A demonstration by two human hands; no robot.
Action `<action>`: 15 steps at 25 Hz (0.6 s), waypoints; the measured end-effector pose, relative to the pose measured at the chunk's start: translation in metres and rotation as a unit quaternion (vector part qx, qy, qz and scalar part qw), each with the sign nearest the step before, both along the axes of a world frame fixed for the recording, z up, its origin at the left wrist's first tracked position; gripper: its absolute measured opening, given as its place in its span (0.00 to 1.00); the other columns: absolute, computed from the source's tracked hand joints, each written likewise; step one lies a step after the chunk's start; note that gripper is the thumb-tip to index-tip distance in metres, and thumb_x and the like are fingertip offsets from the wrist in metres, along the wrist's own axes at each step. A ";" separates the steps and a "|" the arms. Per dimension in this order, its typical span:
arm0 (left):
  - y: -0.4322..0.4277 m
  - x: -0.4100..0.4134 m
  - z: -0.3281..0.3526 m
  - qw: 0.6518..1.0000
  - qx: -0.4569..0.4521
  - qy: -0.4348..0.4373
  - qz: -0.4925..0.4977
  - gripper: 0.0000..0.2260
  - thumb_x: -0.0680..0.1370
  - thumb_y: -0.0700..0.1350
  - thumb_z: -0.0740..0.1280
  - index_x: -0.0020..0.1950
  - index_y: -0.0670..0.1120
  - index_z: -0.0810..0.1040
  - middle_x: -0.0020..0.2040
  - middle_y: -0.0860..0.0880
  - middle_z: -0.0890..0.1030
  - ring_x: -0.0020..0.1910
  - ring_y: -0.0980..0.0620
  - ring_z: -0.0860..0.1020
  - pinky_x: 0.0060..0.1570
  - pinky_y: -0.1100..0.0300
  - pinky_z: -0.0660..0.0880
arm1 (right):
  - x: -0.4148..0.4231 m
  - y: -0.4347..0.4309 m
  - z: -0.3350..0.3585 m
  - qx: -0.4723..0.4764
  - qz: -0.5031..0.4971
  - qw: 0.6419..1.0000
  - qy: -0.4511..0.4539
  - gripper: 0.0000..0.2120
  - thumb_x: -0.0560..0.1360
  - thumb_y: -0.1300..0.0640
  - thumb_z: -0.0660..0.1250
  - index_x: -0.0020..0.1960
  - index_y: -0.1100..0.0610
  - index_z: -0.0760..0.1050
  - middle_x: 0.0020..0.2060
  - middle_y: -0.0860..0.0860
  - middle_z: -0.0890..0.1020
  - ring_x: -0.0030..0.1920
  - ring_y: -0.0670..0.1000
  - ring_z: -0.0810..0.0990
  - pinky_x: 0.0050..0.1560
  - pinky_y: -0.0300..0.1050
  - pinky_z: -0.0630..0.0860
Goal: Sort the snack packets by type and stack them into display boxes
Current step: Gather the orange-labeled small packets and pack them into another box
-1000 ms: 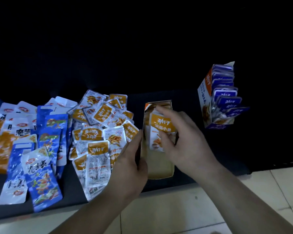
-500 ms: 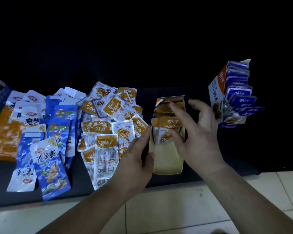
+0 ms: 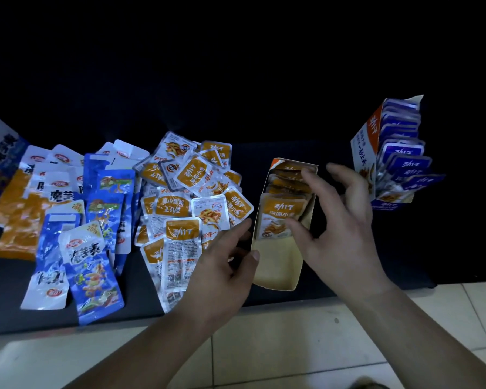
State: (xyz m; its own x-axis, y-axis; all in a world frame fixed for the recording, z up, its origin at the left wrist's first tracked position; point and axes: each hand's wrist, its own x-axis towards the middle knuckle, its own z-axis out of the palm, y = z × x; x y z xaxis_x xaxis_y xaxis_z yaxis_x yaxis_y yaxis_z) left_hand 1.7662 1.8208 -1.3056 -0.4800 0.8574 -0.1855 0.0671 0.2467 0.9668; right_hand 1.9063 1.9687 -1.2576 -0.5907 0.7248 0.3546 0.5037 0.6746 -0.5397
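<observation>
Open left hand (image 3: 222, 268) steadies the cardboard box (image 3: 275, 262); spread right hand (image 3: 345, 228) seemingly presses glossy orange packets (image 3: 278, 211).

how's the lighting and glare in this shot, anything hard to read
Head view: top half near black, nothing readable there; light reaches only the near strip, where the left hand, right hand and open display box show clearly; foil on the blue packets and orange packets throws white glare; the wide lens seems to lean the box of purple packets at the right; print slightly soft.
</observation>
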 end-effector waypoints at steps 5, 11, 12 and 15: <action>-0.014 0.001 -0.002 1.000 -0.002 -0.008 0.028 0.20 0.81 0.43 0.68 0.73 0.55 0.75 0.61 0.55 0.80 0.56 0.51 0.82 0.53 0.52 0.81 | -0.019 -0.019 0.024 0.020 0.025 0.999 0.036 0.30 0.72 0.56 0.77 0.72 0.54 0.74 0.71 0.55 0.67 0.74 0.57 0.67 0.70 0.63 0.67; -0.067 -0.063 -0.001 0.928 -0.069 0.345 0.120 0.17 0.73 0.44 0.74 0.62 0.50 0.82 0.56 0.51 0.79 0.55 0.48 0.80 0.51 0.56 0.77 | -0.073 -0.127 0.002 -0.369 0.076 0.915 0.146 0.22 0.75 0.58 0.72 0.67 0.43 0.75 0.63 0.45 0.78 0.66 0.42 0.77 0.65 0.45 0.77; -0.073 -0.074 -0.001 0.908 -0.136 0.375 0.130 0.21 0.72 0.51 0.75 0.65 0.50 0.79 0.57 0.49 0.78 0.56 0.44 0.79 0.52 0.54 0.76 | -0.075 -0.136 -0.008 -0.404 0.070 0.904 0.119 0.24 0.76 0.58 0.73 0.67 0.39 0.74 0.63 0.42 0.78 0.65 0.39 0.76 0.65 0.43 0.76; -0.073 -0.078 -0.002 0.878 -0.277 0.382 0.080 0.41 0.67 0.69 0.71 0.75 0.49 0.69 0.62 0.46 0.72 0.60 0.42 0.73 0.56 0.48 0.75 | -0.080 -0.139 -0.026 -0.360 0.002 0.932 0.035 0.26 0.77 0.55 0.72 0.71 0.39 0.69 0.68 0.37 0.70 0.71 0.35 0.67 0.72 0.41 0.69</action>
State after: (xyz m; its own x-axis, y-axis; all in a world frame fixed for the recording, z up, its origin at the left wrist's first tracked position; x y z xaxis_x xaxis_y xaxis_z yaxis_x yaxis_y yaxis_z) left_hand 1.6886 1.7476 -1.3074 -0.7523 0.6470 -0.1245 0.5649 0.7307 0.3834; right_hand 1.8266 1.8301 -1.2840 -0.5884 0.7872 -0.1847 0.4485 0.1276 -0.8846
